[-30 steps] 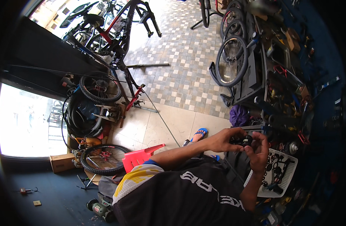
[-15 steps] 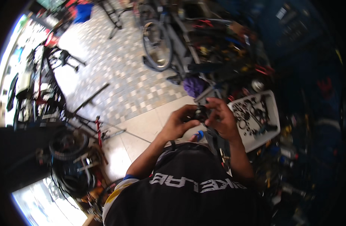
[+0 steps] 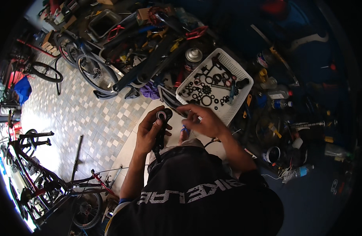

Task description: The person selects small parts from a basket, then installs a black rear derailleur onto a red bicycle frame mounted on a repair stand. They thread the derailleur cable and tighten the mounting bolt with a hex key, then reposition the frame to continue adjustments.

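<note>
My left hand (image 3: 147, 131) is wrapped round a long black bicycle part (image 3: 160, 135), its thumb pressed along the side. At the part's upper end is a round eye with a pale ring inside; the lower end hangs down in front of my apron. My right hand (image 3: 205, 121) is a short way to the right, its fingers apart and slightly blurred, with nothing visible in them. Just beyond it stands a white perforated tray (image 3: 227, 114) of small black parts, among them rings, a toothed sprocket (image 3: 206, 89) and a teal-handled tool (image 3: 232, 93).
A spray can (image 3: 193, 56) stands behind the tray, beside a heap of frames and tools. A purple cloth (image 3: 149, 91) lies on the floor. Bike frames (image 3: 35, 173) and wheels are at the left. Bottles (image 3: 298, 173) and an orange-handled tool (image 3: 248, 100) lie at the right.
The view has turned toward the tray side. Both hands were together at a small dark thing; now my right hand is apart from my left, which alone holds the black part.
</note>
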A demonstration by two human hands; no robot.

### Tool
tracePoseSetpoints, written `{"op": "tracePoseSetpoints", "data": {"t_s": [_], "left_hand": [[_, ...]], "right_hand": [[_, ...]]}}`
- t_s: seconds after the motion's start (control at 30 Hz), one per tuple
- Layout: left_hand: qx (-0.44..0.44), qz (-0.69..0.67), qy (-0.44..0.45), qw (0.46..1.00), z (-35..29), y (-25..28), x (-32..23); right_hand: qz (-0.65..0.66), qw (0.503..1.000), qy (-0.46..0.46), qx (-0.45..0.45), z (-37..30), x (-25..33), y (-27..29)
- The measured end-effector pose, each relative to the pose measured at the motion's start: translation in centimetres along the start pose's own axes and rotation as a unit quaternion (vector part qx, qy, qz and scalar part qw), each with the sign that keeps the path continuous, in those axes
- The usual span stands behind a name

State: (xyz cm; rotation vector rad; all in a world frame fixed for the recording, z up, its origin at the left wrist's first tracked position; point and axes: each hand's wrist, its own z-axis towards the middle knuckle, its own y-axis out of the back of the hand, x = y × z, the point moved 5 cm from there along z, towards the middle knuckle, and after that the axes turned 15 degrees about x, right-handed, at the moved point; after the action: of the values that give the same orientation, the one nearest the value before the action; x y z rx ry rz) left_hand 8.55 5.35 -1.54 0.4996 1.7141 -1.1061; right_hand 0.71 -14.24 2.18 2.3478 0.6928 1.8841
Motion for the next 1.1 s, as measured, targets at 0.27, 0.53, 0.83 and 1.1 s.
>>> {"op": "tracePoseSetpoints", "data": {"t_s": [0.27, 0.53, 0.83, 1.1], "left_hand": [[0.032, -0.007, 0.024, 0.999, 1.5, -1.6, 0.6], [-0.016, 0.005, 0.045, 0.999, 1.6, -2.6, 1.1], [-0.028, 0.001, 0.020, 0.999, 1.8, -3.3, 2.3], [-0.074, -0.022, 0.022, 0.997, 0.8, -3.3, 3.2]], "right_hand": [[-0.031, 0.938, -0.007, -0.346, -8.7, -4.9, 15.0], [-0.072, 0.930, -0.021, -0.359, -10.4, -5.5, 18.1], [-0.105, 0.955, -0.055, -0.271, -7.8, -6.1, 17.1], [-0.121, 0.978, -0.097, -0.140, -5.1, -10.2, 16.8]]}}
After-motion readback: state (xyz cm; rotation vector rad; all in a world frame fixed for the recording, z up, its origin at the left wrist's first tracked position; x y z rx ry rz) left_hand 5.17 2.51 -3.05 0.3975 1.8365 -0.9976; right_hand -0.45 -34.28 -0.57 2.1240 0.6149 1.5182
